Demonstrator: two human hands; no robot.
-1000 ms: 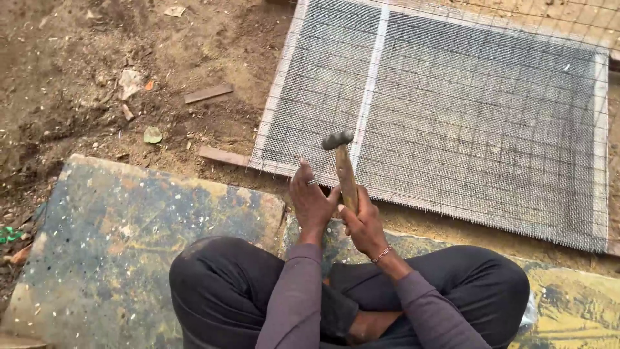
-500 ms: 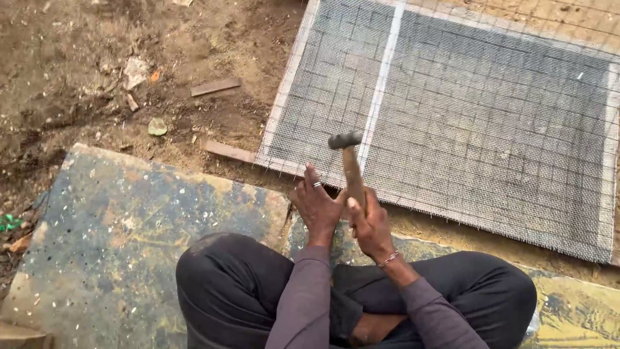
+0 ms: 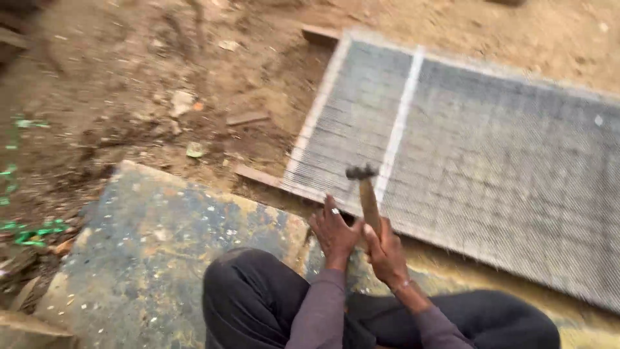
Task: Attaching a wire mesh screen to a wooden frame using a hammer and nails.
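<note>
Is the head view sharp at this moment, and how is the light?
Head view: motion blur smears everything, most at the mesh frame and the dirt ground; the hammer and both hands are soft too; light is flat and even, with no hard shadows or glare.

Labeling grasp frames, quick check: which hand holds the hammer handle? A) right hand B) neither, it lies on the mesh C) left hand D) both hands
A: the right hand is wrapped around the wooden handle of the hammer, head raised over the edge of the mesh frame, while the left hand rests beside it at the frame edge, fingers off the handle.
</note>
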